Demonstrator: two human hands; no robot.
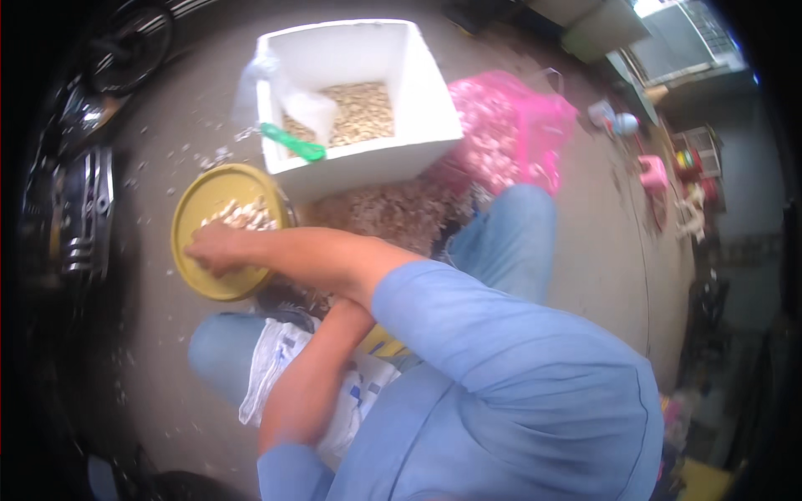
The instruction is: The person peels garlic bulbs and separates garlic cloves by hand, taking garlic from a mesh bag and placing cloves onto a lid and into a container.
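My right arm reaches across to the left. Its hand [219, 249] is bent down over a round mustard-yellow tray [190, 209], fingers curled toward the surface; whatever they hold is too small to make out. Beside the hand lies a heap of small whitish and brown pieces [242, 215]. My left forearm [305, 380] passes beneath the right one, which hides the left hand. A white foam box [376, 163] stands beyond, holding many small beige pieces [363, 113]. A clear plastic bag [305, 108] and a green strip [292, 142] hang over its near left side.
Right of the box sits a pink plastic bag [535, 125] filled with pale bits. Brown flaky scraps [393, 213] cover the floor before my legs. A patterned white cloth [271, 359] lies across my lap. Motorbike parts [88, 209] line the left; a pink stool [652, 174] stands far right.
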